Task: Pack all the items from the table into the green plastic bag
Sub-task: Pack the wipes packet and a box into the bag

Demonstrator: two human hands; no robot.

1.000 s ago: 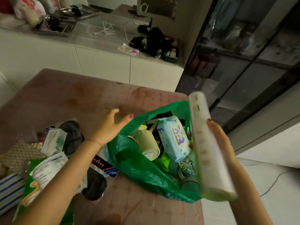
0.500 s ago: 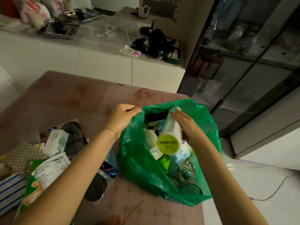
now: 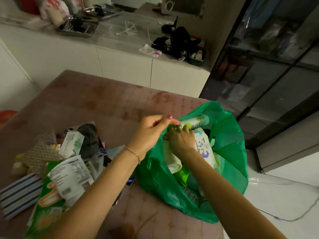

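The green plastic bag [image 3: 227, 169] is sitting open at the right edge of the worktop [image 3: 103, 104]. The left hand [image 3: 148, 133] is pinching the bag's near rim. The right hand [image 3: 181, 138], fingers curled, is reaching inside and pressing on a white tube [image 3: 195, 124] above a wipes pack [image 3: 204, 149]. Unpacked items, including a green packet [image 3: 57, 192], are lying at left.

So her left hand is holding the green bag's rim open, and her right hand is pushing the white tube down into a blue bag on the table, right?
Not quite: the bag is green, not blue. The head view shows the left hand pinching the rim of the green bag while the right hand pushes the white tube into that same bag on the table.
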